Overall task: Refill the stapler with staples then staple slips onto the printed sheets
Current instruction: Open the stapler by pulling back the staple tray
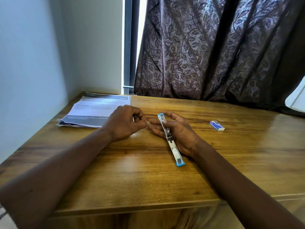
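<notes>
Stapler (pixel 170 139): I logged it swung fully open, a long metal strip with blue plastic at both ends; long axis ran from far-left to near-right, its near blue end resting on the surface, its far end raised between the fingers.
Right hand (pixel 178 133): its grip was closed around the middle of the stapler, palm turned leftward, fingers reaching toward the other hand.
Left hand (pixel 123 123): its grip was pinched, fingertips clamping a small pale item just beside the right fingertips; I could not tell whether it was a strip of staples.
Staple box (pixel 217 125): small, blue and white, lying flat well to the right of the stapler.
Printed sheets (pixel 97 109): a loose stack at the far-left corner, partly behind the left hand.
Surface (pixel 148 179): glossy wood-grain top.
Room: pale wall (pixel 41 55) on the left; dark leaf-patterned curtain (pixel 214 50) behind, daylight showing at its left edge.
</notes>
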